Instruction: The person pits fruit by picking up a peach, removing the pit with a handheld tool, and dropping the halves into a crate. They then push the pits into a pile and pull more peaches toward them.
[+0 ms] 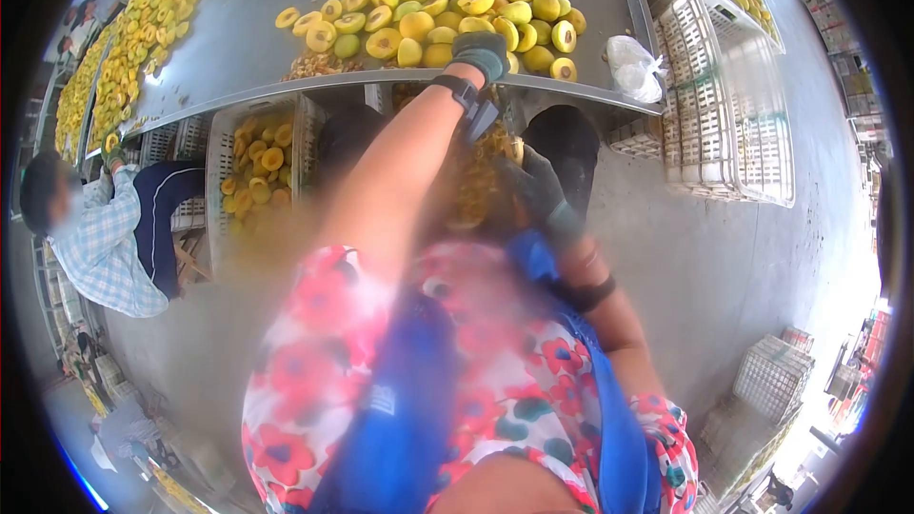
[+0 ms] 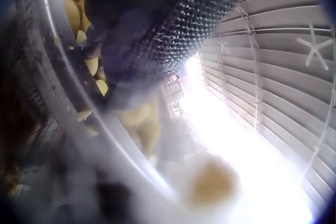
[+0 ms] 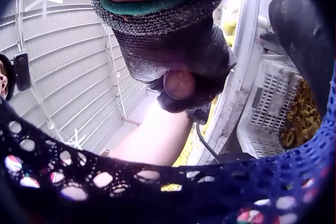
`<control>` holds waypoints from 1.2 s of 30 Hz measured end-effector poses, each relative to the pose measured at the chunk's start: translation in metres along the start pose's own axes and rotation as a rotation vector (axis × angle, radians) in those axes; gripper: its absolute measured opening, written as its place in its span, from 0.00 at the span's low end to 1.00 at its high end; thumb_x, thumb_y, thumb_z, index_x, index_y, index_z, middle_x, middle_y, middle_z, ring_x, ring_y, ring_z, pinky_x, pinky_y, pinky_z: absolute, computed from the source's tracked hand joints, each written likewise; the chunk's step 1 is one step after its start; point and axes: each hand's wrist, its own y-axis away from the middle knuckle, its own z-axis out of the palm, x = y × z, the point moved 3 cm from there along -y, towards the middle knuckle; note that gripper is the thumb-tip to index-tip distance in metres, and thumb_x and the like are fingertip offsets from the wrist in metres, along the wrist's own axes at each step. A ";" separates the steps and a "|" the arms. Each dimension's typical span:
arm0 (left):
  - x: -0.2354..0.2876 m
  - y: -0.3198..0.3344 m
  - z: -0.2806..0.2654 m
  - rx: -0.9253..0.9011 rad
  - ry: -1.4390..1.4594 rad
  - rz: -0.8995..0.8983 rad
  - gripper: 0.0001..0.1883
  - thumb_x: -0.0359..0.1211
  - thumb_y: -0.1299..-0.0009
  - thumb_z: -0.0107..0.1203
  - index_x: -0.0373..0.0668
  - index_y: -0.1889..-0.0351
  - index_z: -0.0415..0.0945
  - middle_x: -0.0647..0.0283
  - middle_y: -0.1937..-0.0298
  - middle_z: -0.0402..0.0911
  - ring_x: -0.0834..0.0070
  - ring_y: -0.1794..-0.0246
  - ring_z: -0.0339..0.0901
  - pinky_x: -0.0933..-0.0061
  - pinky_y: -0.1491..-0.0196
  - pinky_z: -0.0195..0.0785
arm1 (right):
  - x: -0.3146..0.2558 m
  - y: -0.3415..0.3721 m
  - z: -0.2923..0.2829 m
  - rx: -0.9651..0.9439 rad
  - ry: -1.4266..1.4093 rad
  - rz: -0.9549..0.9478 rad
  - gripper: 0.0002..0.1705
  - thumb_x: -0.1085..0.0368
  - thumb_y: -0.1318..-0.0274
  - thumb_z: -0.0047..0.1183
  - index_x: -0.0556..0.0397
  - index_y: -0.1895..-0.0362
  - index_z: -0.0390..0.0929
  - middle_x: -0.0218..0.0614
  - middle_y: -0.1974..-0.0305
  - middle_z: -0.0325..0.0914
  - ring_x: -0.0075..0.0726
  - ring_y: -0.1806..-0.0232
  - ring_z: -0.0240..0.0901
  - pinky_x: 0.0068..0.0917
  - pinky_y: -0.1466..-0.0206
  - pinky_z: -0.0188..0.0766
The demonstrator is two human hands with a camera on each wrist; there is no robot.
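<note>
My gloved left hand (image 1: 481,55) reaches over the table's metal edge to the near side of a heap of yellow peaches (image 1: 414,24), some halved with brown centres. Its fingertips are hidden behind the glove; in the left wrist view the dark knit glove (image 2: 157,29) fills the top, and I cannot tell whether it grips a peach. In front of my body, the gloved right hand (image 1: 538,186) curls round a tool, whose round handle end (image 3: 179,84) pokes out of the fist. The tool's far end is hidden in the right wrist view.
Below the table edge, a white crate (image 3: 268,106) holds peach scraps. Another crate to the left holds peach halves (image 1: 257,167). White crates (image 1: 705,105) and a plastic bag (image 1: 633,69) are at right. A person in a checked shirt (image 1: 109,243) sits at left.
</note>
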 end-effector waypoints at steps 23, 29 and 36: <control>-0.019 0.168 -0.050 0.260 1.358 0.224 0.23 0.38 0.35 0.58 0.37 0.45 0.68 0.61 0.53 0.75 0.78 0.54 0.71 0.75 0.50 0.66 | -0.025 -0.004 0.007 0.077 0.484 -0.206 0.11 0.65 0.44 0.55 0.58 0.61 0.70 0.40 0.75 0.74 0.35 0.74 0.72 0.31 0.69 0.68; -0.010 0.198 -0.053 0.345 1.241 0.229 0.21 0.37 0.31 0.53 0.37 0.44 0.65 0.60 0.51 0.74 0.75 0.51 0.71 0.75 0.48 0.65 | -0.027 -0.005 0.021 0.054 0.436 -0.370 0.11 0.66 0.45 0.54 0.58 0.61 0.70 0.44 0.73 0.75 0.42 0.72 0.74 0.32 0.67 0.68; 0.001 0.209 -0.041 0.590 1.264 0.321 0.18 0.42 0.26 0.45 0.38 0.47 0.67 0.59 0.52 0.75 0.74 0.52 0.72 0.72 0.49 0.67 | -0.024 -0.002 0.032 0.010 0.373 -0.273 0.08 0.68 0.38 0.48 0.54 0.55 0.72 0.21 0.71 0.70 0.10 0.72 0.62 0.13 0.73 0.61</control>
